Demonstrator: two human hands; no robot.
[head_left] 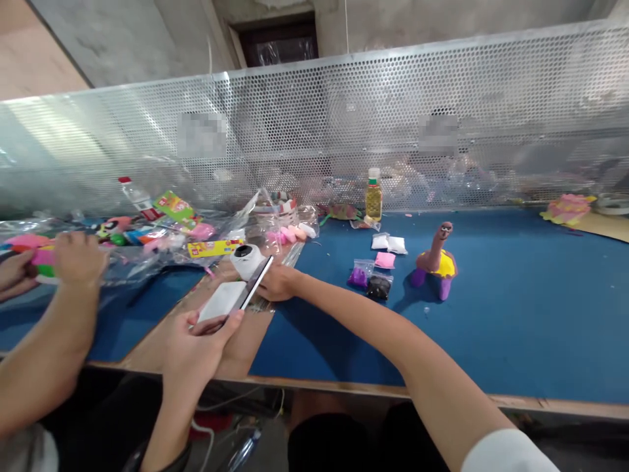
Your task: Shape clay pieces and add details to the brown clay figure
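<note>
Your left hand [199, 344] grips phone [254, 283]; your right hand [279, 283] beyond phone, beside white camera [248, 264], can't tell whether grasping.

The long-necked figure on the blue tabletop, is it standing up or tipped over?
Standing upright: the long-necked figure rests on its purple legs on the blue tabletop, with its neck rising above the body.

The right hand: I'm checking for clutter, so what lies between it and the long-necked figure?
The head view shows a purple packet, black packet and pink packet, with two white packets slightly farther back.
</note>
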